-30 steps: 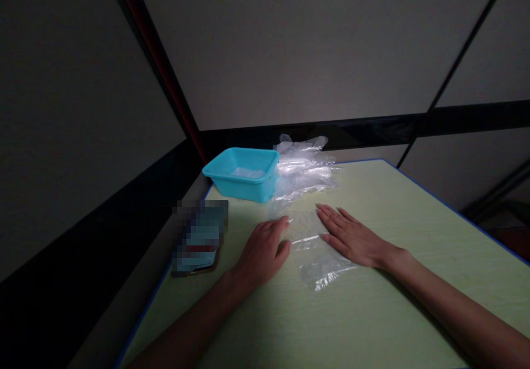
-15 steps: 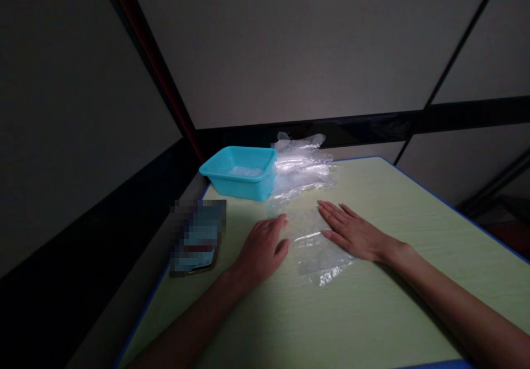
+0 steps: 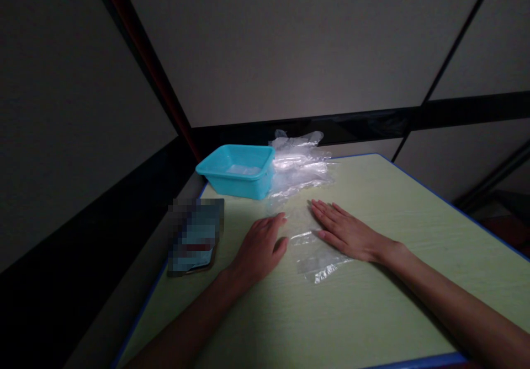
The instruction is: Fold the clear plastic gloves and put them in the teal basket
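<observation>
A clear disposable plastic glove (image 3: pixel 318 264) lies spread on the table, its outline partly lost against the surface. My right hand (image 3: pixel 346 231) rests flat over its right part, palm down and fingers extended. At the glove's left edge is my left hand (image 3: pixel 261 247), thumb held apart from the fingers, with nothing visible between them. Whether its fingertips touch the film I cannot tell. Beyond both hands, a loose pile of clear plastic gloves (image 3: pixel 300 165) sits against the turquoise basin (image 3: pixel 237 186).
Some pale, clear material lies inside the basin. A phone-like flat object (image 3: pixel 196 236), blurred out, is near the left edge of the light green table (image 3: pixel 331 325), which has blue edging. Walls (image 3: pixel 306 49) stand behind and to the left.
My right hand has slid slightly left across the glove. My left hand stays nearly in place. The whole view has shifted a little.
</observation>
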Tool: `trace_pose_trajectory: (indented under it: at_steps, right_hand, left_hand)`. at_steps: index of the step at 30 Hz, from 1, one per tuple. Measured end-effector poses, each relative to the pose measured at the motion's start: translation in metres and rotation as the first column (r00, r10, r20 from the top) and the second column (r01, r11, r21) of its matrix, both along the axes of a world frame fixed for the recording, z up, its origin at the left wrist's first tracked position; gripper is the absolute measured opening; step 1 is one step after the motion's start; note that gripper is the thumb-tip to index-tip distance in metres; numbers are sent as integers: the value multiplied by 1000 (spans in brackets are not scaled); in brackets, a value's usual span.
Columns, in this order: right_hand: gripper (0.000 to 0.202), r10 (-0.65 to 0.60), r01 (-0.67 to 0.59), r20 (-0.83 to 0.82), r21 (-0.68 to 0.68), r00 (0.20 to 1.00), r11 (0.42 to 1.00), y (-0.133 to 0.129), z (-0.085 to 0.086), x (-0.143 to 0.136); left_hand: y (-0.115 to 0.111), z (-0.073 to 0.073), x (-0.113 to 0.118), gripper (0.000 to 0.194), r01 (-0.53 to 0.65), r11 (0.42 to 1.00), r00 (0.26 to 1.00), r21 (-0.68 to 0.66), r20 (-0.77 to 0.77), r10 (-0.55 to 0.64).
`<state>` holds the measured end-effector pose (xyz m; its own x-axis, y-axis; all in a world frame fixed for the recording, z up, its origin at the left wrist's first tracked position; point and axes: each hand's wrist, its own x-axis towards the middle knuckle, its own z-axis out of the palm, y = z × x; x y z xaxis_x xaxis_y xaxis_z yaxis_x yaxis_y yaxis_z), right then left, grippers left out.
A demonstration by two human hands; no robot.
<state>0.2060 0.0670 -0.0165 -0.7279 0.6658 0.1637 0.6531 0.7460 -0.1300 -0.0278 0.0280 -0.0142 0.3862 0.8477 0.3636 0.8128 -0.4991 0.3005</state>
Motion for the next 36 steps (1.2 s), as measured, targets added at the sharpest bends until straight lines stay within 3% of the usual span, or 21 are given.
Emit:
trace_pose_trajectory:
  at_steps: [8,11,16,20,23,28,33,36]
  right_hand:
    - [60,-7,7,1,19,1000,1000,-1,-7,-1]
    - [60,-13,11,-49,-50,999,999,-1,-4,-1]
    - [51,-107,-7,-376,-289,920,957,1,15,10]
    - [31,-56,-94,-531,-250,846,964,5,34,27]
    - [27,-10,-85,-454,-190,891,978,-2,42,40]
    - [28,106,-121,-168,-84,980,989,-29,41,57]
    - [31,160,-166,62,89,985,982,-46,28,62]
    - [35,233,-261,142,237,962,936,-48,23,59]
  left_hand:
    - [0,1,0,43,-1,1000,1000,-28,18,1]
    - [0,0,0,44,-1,999,999,-33,41,3]
    - [2,-1,-2,37,-32,998,989,-45,144,38]
    - [4,0,-4,32,-11,997,951,-70,306,32]
    - [5,2,-4,30,13,995,906,-97,422,30]
    - [4,9,2,22,92,969,790,-228,610,68]
    - [3,10,7,27,230,898,689,-375,714,121]
    - [4,9,8,28,234,878,681,-418,715,159]
